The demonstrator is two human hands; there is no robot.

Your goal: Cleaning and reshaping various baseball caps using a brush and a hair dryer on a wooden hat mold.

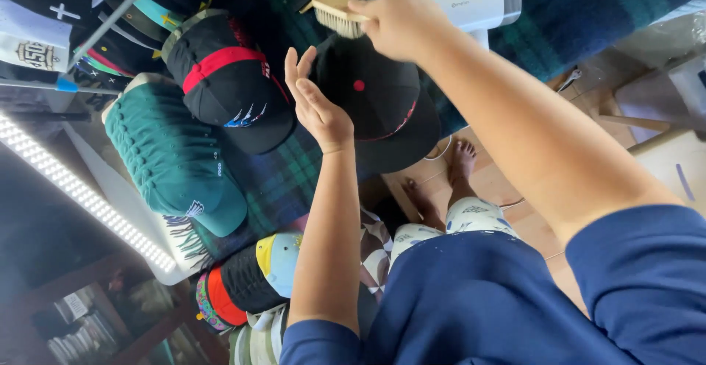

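Several caps crowd a dark plaid blanket (279, 181), and the one being worked on is a black cap (382, 107) near the middle of the view — rounded crown, a small red button on top and a thin red line along the edge of its brim. It sits on the blanket just right of a black cap with a red band (228, 78), with a green cap (173, 155) further left and a stack of mixed caps (243, 280) lower down. A white handheld appliance (478, 4) lies just beyond it.

The right hand (401, 23) comes in on a long outstretched arm, fingers clenched around a wooden brush (334, 13) whose pale bristles point down just above the black cap's crown. The left hand (316, 104) is released and flat — fingers straight and together, palm turned toward the cap's side, grasping nothing; whether it touches the cloth cannot be told.
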